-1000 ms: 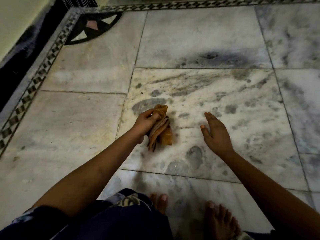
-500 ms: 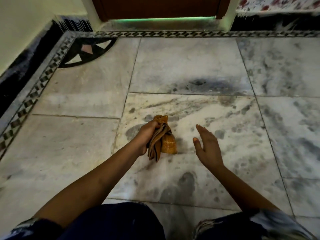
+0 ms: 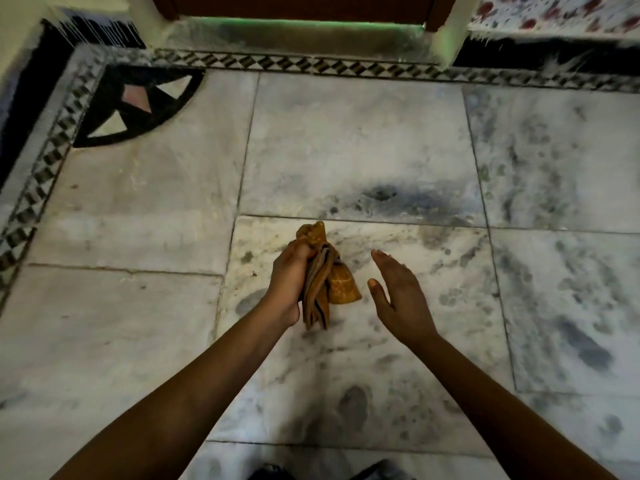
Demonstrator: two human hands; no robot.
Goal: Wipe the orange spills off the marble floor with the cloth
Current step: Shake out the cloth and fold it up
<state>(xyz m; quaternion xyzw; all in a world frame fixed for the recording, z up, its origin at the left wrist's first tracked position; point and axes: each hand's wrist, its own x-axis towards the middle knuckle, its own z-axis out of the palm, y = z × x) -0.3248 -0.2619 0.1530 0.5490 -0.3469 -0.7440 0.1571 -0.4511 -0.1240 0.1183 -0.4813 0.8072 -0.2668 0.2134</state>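
Observation:
My left hand (image 3: 289, 284) grips a bunched orange-brown cloth (image 3: 332, 282) at the middle of the view, held above the marble floor (image 3: 346, 150). The cloth's loose ends hang down below my fist, and one end sticks up above it. Just right of the cloth, my right hand (image 3: 398, 299) is held open with straight fingers, palm facing left, apart from the cloth. The white marble tiles carry grey veins and dark smudges. No clear orange spill shows on the tiles.
A patterned black-and-white border (image 3: 311, 65) runs along the far and left sides of the floor. A dark corner inlay (image 3: 138, 105) lies at the far left. A door threshold (image 3: 298, 32) sits at the top, and a wall skirting at the left.
The view has tilted up and risen, so my feet are out of sight and the door threshold shows. Both hands stay close together; my left hand keeps its grip on the cloth.

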